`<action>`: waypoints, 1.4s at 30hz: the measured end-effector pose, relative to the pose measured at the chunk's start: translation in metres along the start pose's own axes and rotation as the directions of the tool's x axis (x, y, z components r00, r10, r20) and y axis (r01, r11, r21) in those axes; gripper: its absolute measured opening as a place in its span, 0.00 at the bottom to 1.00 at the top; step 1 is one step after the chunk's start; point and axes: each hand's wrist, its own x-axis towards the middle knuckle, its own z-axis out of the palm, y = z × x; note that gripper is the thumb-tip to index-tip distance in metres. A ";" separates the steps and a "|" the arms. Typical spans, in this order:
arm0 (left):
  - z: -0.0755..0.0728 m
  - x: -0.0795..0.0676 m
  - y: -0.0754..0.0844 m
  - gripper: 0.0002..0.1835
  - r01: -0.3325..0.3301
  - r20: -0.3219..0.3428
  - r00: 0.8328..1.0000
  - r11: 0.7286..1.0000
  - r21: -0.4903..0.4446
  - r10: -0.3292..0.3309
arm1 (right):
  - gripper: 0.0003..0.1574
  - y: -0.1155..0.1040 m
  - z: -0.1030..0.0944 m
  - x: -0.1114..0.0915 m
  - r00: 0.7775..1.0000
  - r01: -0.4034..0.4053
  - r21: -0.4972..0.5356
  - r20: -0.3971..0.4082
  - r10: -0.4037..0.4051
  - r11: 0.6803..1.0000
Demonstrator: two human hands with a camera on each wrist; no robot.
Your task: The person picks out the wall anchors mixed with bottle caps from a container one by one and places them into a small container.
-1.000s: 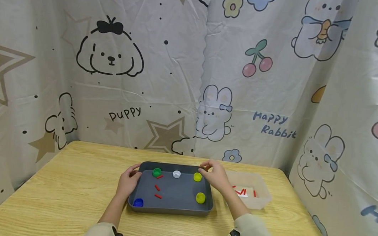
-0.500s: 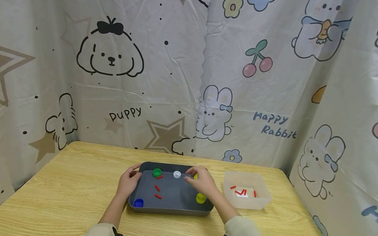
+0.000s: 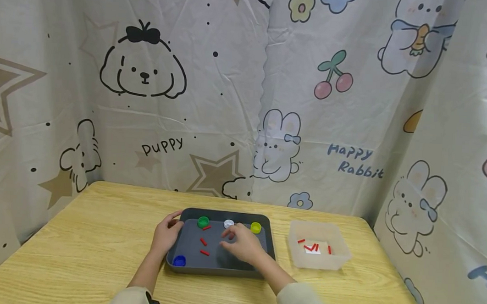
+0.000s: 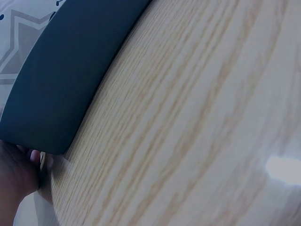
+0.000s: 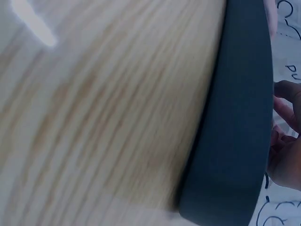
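Observation:
A dark grey rectangular tray (image 3: 208, 271) lies on the table. My left hand (image 3: 166, 234) grips its left side, thumb at the rim and fingers along the outside; in the left wrist view the hand (image 4: 18, 170) is at the tray's corner. Over the tray's middle hovers my right hand (image 3: 243, 244), fingers loosely bent, with nothing visible between them. Inside the tray lie a green bottle cap (image 3: 203, 222), a white cap (image 3: 229, 224), a yellow cap (image 3: 256, 228), a blue cap (image 3: 179, 260) and short red sticks (image 3: 203, 241). My right hand hides the tray's right front part.
A translucent plastic box (image 3: 338, 261) stands to the right of the tray, with several red sticks (image 3: 329, 249) and a white paper piece in it. Patterned curtains (image 3: 212, 123) enclose the wooden table (image 3: 78, 235) at the back and sides.
My right hand has moved from the tray's far right corner leftward and nearer, over the tray's middle. It now covers a second yellow cap seen earlier. The left hand stays on the rim.

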 end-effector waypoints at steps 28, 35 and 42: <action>-0.002 0.002 -0.001 0.22 -0.005 -0.003 1.000 1.000 -0.012 0.005 | 0.06 -0.017 0.043 0.016 0.992 -0.009 -0.054 0.128 0.016 0.999; -0.001 0.001 -0.002 0.22 -0.005 0.004 1.000 1.000 -0.018 0.005 | 0.05 -0.016 0.048 0.016 0.991 -0.024 -0.052 0.127 0.031 0.998; 0.000 0.001 -0.002 0.22 -0.003 -0.001 1.000 1.000 -0.020 0.003 | 0.05 -0.017 0.048 0.016 0.992 -0.020 -0.030 0.127 0.024 0.999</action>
